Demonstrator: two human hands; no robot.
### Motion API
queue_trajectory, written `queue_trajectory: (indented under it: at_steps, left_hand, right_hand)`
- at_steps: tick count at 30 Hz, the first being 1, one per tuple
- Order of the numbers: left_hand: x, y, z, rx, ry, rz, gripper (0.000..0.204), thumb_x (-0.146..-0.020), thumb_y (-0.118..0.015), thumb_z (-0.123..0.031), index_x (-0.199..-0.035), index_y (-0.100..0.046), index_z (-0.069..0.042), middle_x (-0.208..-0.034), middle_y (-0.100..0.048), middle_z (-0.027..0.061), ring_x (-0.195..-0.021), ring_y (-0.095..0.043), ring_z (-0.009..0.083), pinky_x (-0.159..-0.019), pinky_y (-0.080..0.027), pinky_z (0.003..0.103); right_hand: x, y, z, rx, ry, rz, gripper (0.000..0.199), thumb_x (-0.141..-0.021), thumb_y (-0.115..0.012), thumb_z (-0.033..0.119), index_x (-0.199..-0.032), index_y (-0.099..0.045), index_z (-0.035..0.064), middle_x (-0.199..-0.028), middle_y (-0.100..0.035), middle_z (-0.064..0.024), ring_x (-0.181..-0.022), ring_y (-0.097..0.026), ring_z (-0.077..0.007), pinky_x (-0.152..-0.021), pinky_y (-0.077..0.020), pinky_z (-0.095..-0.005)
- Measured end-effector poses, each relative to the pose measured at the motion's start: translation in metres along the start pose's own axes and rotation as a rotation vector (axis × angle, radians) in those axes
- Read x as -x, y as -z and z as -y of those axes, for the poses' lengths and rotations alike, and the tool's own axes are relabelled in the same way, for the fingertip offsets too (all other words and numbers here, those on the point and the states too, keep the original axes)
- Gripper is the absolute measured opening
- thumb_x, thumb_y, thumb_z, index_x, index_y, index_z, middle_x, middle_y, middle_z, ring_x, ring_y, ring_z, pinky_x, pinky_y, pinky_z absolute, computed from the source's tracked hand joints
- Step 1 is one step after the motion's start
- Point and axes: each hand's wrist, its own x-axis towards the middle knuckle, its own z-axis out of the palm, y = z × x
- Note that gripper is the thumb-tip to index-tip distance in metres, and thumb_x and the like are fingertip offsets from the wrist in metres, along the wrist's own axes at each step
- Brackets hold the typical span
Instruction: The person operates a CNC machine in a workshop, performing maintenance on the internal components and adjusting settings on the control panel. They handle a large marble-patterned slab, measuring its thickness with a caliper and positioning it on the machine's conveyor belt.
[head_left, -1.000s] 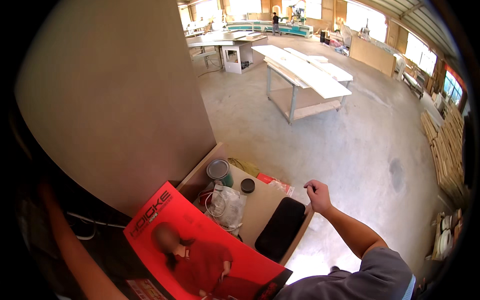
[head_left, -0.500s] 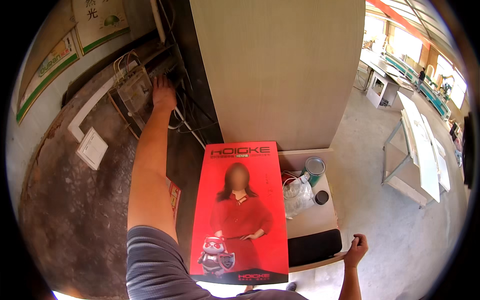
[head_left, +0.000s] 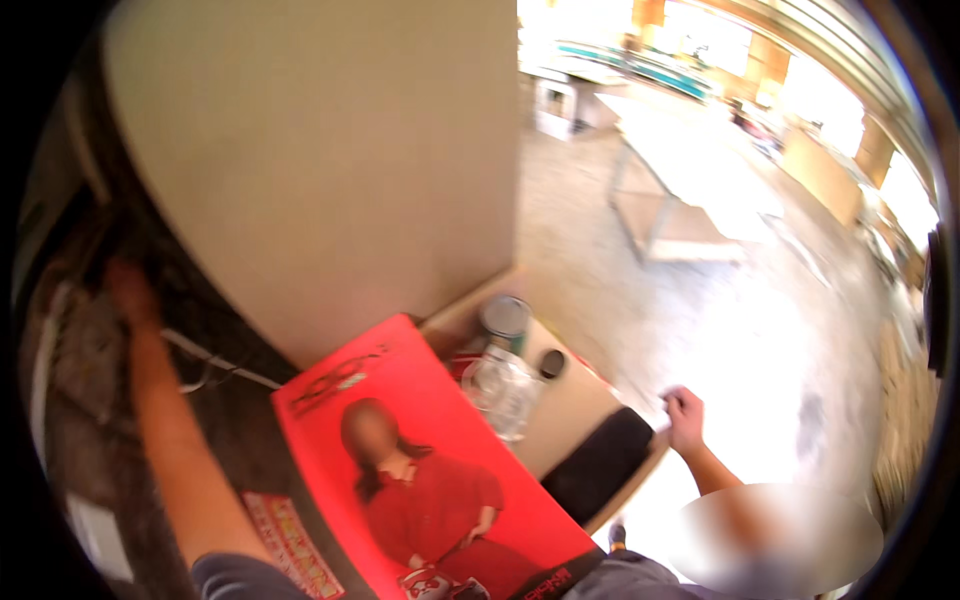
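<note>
daylight glare upper right | dim left | motion blur | fisheye edges

Both forearms are bare from the short sleeves down. The left hand (head_left: 128, 288) and right hand (head_left: 684, 416) wear no gloves, rings or watch that can be made out. A grey-blue short sleeve (head_left: 240, 578) covers the left upper arm; the right sleeve is blurred.

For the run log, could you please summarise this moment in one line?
left hand: reaching behind panel | right hand: closed, at table edge | red poster: flat
</note>
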Motion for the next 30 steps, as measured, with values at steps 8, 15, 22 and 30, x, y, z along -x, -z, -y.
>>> queue_trajectory:
  at_steps: [8,15,22,30]
  left_hand:
    - [-0.095,-0.105,0.021,0.159,-0.077,-0.168,0.047,-0.092,-0.049,-0.016,-0.137,-0.045,-0.002,-0.142,-0.044,0.02,-0.133,-0.039,0.0334,-0.111,-0.029,0.044]
    - [-0.049,-0.041,0.03,0.419,-0.043,-0.141,0.048,-0.091,-0.052,-0.014,-0.136,-0.045,0.0,-0.141,-0.044,0.0201,-0.132,-0.04,0.0352,-0.111,-0.029,0.044]
    - [0.063,0.156,0.026,1.116,0.2,-0.432,0.053,-0.087,-0.058,-0.009,-0.137,-0.042,0.002,-0.14,-0.043,0.022,-0.129,-0.039,0.0391,-0.11,-0.029,0.045]
    - [0.213,0.576,-0.039,1.303,-0.545,-0.389,0.041,-0.086,-0.051,0.0,-0.127,-0.05,0.003,-0.135,-0.05,0.0205,-0.128,-0.044,0.0383,-0.107,-0.032,0.049]
  right_hand:
    - [0.007,0.013,-0.009,-0.075,-0.053,-0.025,0.014,-0.088,-0.052,0.005,-0.085,-0.064,-0.0007,-0.061,-0.051,-0.0002,-0.057,-0.044,-0.007,-0.053,-0.0369,-0.0245]
    - [0.005,0.009,-0.007,-0.089,-0.066,-0.008,0.013,-0.084,-0.053,0.005,-0.085,-0.066,0.0,-0.061,-0.054,-0.0076,-0.056,-0.048,-0.0124,-0.054,-0.0407,-0.0279]
    - [0.002,-0.001,-0.009,-0.252,0.074,-0.083,0.015,-0.078,-0.055,-0.001,-0.087,-0.066,0.0002,-0.07,-0.061,-0.0106,-0.062,-0.056,-0.0143,-0.058,-0.0458,-0.028]
    - [-0.004,0.009,-0.049,-0.89,0.238,0.639,0.031,-0.087,-0.061,0.01,-0.118,-0.058,0.0071,-0.1,-0.061,-0.0075,-0.087,-0.06,-0.0185,-0.076,-0.0502,-0.0324]
